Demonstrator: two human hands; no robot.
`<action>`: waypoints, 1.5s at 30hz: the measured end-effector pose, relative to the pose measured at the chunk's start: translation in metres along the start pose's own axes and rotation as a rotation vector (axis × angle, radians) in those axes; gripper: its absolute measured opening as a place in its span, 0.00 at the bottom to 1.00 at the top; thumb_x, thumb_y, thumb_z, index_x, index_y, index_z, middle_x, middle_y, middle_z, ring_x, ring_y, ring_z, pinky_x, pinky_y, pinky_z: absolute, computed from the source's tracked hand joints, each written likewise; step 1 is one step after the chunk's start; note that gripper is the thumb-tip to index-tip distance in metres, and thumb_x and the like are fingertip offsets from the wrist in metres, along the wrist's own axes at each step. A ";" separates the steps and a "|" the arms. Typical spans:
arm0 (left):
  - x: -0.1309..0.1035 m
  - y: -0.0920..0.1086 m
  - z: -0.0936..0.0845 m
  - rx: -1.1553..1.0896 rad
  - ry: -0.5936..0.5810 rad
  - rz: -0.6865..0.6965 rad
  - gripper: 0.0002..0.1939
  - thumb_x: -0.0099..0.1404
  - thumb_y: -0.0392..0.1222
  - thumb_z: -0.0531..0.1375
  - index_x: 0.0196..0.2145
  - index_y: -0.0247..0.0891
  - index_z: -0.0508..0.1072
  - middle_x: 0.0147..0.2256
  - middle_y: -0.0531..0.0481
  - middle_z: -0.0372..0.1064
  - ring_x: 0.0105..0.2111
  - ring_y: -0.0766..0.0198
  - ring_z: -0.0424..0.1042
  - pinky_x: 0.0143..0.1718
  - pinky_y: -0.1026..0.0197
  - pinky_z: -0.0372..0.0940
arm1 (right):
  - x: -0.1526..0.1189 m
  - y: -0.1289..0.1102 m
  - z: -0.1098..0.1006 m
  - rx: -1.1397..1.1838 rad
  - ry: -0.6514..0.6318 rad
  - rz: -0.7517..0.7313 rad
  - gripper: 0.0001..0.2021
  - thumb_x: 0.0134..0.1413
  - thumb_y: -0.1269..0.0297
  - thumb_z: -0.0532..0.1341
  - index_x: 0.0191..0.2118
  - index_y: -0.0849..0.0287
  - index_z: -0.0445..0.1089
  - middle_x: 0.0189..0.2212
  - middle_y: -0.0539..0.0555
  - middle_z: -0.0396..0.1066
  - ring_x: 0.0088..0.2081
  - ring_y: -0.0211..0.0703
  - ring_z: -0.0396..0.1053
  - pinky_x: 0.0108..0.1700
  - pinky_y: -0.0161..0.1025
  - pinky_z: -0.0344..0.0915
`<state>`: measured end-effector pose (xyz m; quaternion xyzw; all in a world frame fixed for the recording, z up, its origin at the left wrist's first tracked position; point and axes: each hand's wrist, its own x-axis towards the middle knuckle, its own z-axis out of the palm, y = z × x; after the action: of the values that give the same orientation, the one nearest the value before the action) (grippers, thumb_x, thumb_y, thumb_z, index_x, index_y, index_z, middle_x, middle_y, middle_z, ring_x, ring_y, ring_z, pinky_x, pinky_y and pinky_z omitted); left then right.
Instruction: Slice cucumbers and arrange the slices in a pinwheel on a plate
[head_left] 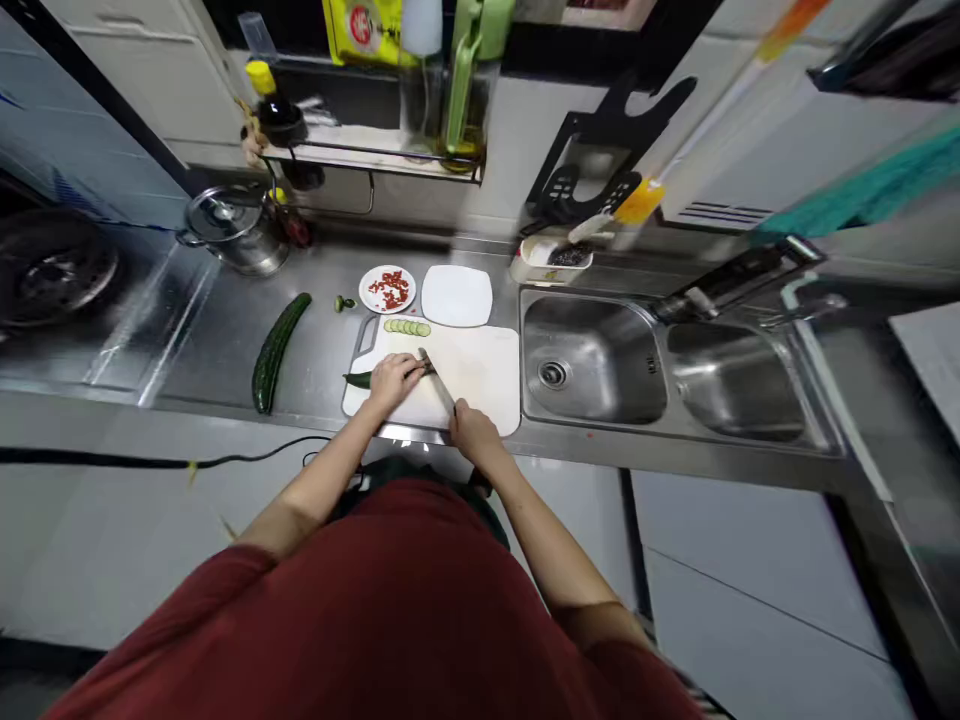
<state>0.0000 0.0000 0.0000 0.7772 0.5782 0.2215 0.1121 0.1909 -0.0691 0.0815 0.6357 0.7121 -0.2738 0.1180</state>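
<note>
A white cutting board (487, 360) lies on the steel counter in front of me. My left hand (396, 382) is closed over a piece of cucumber (358, 380), whose dark green end sticks out to the left. In my right hand (474, 434) is the handle of a kitchen knife (441, 386). Its blade points up and left, its tip close to the fingers of my left hand at the cucumber's right end. A row of cucumber slices (407, 327) lies along the board's upper left edge.
Behind the board are a plate of chopped red pieces (390, 290) and a white square plate (457, 296). A whole cucumber (277, 352), cucumber ends (344, 303) and a lidded pot (237, 230) are to the left. The double sink (600, 400) adjoins the board's right side.
</note>
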 end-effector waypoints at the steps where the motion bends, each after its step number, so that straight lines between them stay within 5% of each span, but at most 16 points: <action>1: 0.000 0.000 0.000 0.000 -0.005 -0.002 0.14 0.68 0.50 0.53 0.42 0.46 0.76 0.41 0.51 0.73 0.42 0.60 0.67 0.43 0.58 0.61 | 0.002 -0.001 -0.001 0.005 -0.010 -0.001 0.12 0.64 0.68 0.46 0.48 0.62 0.60 0.39 0.63 0.73 0.41 0.53 0.73 0.38 0.41 0.63; 18: 0.000 0.003 -0.001 0.010 -0.035 -0.080 0.14 0.67 0.51 0.53 0.42 0.47 0.77 0.42 0.51 0.73 0.44 0.59 0.67 0.41 0.57 0.61 | -0.001 0.005 0.001 0.017 -0.013 -0.023 0.11 0.65 0.66 0.46 0.48 0.61 0.60 0.40 0.63 0.73 0.42 0.52 0.72 0.39 0.40 0.61; 34: 0.000 0.002 0.000 0.009 -0.028 -0.082 0.15 0.67 0.52 0.53 0.42 0.47 0.77 0.42 0.51 0.73 0.43 0.59 0.67 0.40 0.58 0.61 | 0.037 -0.015 -0.007 0.031 0.032 -0.045 0.11 0.65 0.67 0.46 0.49 0.62 0.59 0.42 0.62 0.72 0.45 0.51 0.71 0.43 0.40 0.62; 45: 0.001 0.004 -0.002 -0.007 -0.048 -0.097 0.15 0.67 0.51 0.53 0.43 0.47 0.77 0.43 0.50 0.73 0.44 0.59 0.67 0.41 0.58 0.61 | 0.016 0.000 0.002 0.036 -0.021 -0.021 0.11 0.65 0.66 0.45 0.48 0.61 0.59 0.41 0.62 0.72 0.43 0.50 0.71 0.41 0.40 0.62</action>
<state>0.0027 -0.0008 0.0038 0.7528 0.6117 0.1992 0.1394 0.1883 -0.0566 0.0715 0.6273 0.7125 -0.2944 0.1108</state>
